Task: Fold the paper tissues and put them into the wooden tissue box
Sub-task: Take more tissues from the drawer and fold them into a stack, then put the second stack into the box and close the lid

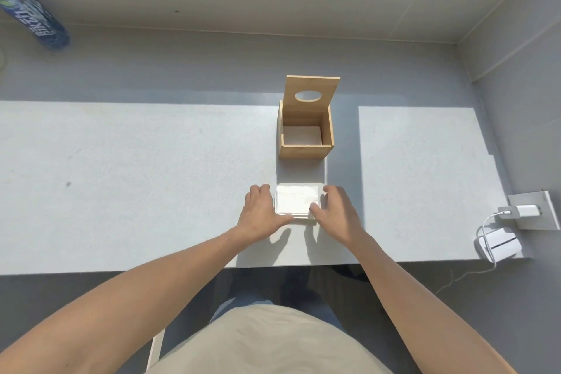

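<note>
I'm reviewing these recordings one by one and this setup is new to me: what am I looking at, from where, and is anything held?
There is no machine here. One camera on a person's head looks down at their bare arms. On the grey table stands a wooden tissue box, lid up, something white inside. Nearer lies a stack of folded tissues. The left hand and right hand press its sides; whether it is lifted is unclear. At right, a charger and a white device.
</note>
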